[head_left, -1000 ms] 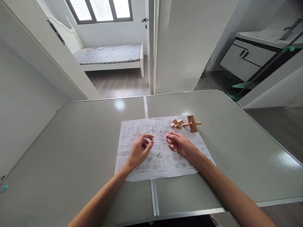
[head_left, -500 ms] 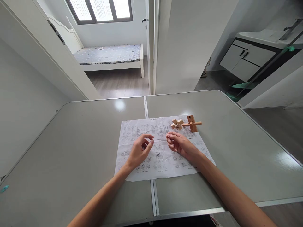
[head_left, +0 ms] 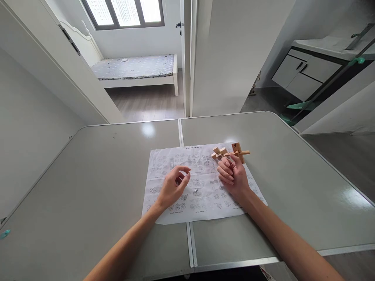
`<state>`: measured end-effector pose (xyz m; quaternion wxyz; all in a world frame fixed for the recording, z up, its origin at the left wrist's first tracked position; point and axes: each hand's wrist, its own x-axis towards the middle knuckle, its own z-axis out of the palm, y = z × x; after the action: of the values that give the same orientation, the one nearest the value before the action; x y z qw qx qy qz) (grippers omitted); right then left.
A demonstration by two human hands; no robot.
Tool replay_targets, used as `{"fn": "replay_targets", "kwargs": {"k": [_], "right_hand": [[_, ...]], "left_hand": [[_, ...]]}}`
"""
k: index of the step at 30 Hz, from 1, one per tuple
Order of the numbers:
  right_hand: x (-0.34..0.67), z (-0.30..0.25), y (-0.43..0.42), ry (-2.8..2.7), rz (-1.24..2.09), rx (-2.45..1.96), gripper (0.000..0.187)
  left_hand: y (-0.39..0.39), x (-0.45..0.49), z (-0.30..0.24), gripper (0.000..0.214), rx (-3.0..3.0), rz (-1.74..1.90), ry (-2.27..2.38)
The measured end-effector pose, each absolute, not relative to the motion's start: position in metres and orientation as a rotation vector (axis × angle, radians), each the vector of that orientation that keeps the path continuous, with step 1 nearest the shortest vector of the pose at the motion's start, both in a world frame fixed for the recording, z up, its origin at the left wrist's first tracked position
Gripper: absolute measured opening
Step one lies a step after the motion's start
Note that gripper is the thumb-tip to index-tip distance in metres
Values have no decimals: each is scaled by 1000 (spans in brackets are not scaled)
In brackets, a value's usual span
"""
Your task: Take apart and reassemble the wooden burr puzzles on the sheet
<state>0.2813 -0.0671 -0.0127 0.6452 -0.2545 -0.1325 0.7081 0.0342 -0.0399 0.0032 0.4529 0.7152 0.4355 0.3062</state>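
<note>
A sheet of paper (head_left: 195,160) printed with small diagrams lies on the table. My left hand (head_left: 175,185) rests over its left part, fingers curved, with a gap between thumb and fingers and nothing in it. Two wooden puzzles stand at the sheet's upper right corner. One is a pale wooden burr of crossed blocks (head_left: 216,151); the other is a darker wooden cross (head_left: 236,147) with a dark mark on one piece. My right hand (head_left: 233,175) is just in front of them, most fingers curled in, its index finger reaching up to the darker cross. Whether it touches I cannot tell.
The grey-green table (head_left: 96,187) has a metal edge and a metal seam (head_left: 191,246) down its middle. Beyond it are a bed (head_left: 137,68) through a doorway and a white cabinet (head_left: 304,72) at the right.
My right hand has moved right and turned, its index finger now at the wooden puzzles and partly covering them. My left hand has stayed in place.
</note>
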Motion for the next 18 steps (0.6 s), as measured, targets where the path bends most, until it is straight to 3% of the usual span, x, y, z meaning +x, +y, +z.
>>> {"fn": "replay_targets", "kwargs": {"k": [6, 12, 18], "right_hand": [[293, -16, -66, -100, 1565, -430, 36], [298, -17, -65, -179, 1483, -581, 30], [293, -14, -64, -415, 1297, -828, 40]], "left_hand": [[-40, 35, 5, 29, 1759, 748, 1091], [-39, 34, 4, 28, 1775, 753, 1079], [-39, 34, 3, 29, 1793, 771, 1066]]}}
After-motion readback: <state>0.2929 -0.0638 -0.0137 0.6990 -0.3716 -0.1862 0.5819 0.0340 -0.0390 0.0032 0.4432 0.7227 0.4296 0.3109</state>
